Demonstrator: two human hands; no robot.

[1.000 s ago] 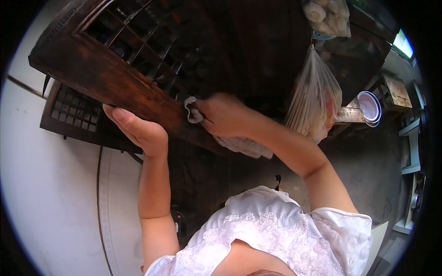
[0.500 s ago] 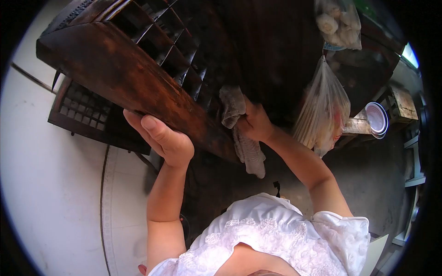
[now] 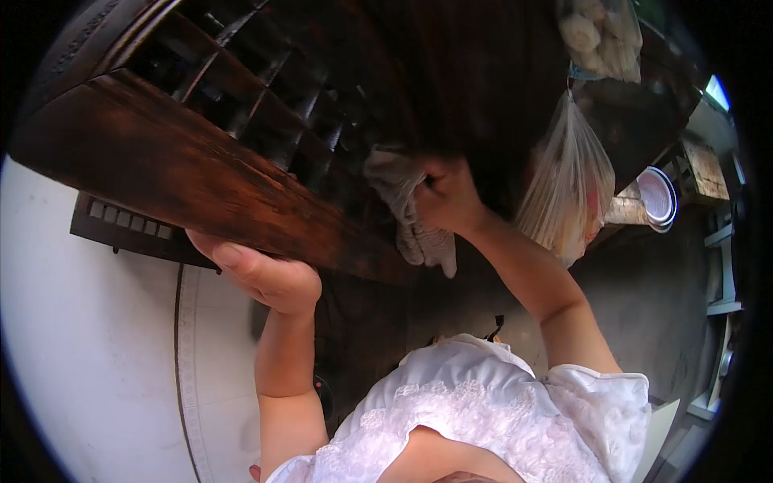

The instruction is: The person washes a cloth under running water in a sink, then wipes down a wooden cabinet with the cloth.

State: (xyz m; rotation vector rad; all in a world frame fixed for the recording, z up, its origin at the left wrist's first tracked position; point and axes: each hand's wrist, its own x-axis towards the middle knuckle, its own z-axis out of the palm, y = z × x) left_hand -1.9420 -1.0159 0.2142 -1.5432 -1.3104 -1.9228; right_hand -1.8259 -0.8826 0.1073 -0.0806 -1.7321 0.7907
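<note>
A dark wooden lattice panel (image 3: 185,161), perhaps a door leaf, slants across the upper left, its thick edge worn reddish brown. My left hand (image 3: 270,275) rests against the underside of that edge, fingers stretched along it and their tips partly hidden by the wood. In my right hand (image 3: 447,197) is a crumpled grey cloth (image 3: 427,245), bunched under closed fingers. The cloth touches the dark wood beside the lattice squares, and its loose end hangs below the hand.
To the right hangs a clear plastic bag (image 3: 568,181), with another bag of pale, roundish things (image 3: 596,36) above it. Farther right a basin (image 3: 658,197) stands by a wooden stool (image 3: 704,169). A white wall (image 3: 88,346) is at left.
The lattice panel has swung left and nearer, and my left hand has shifted slightly left with it. My right hand and the cloth have moved a little up and left.
</note>
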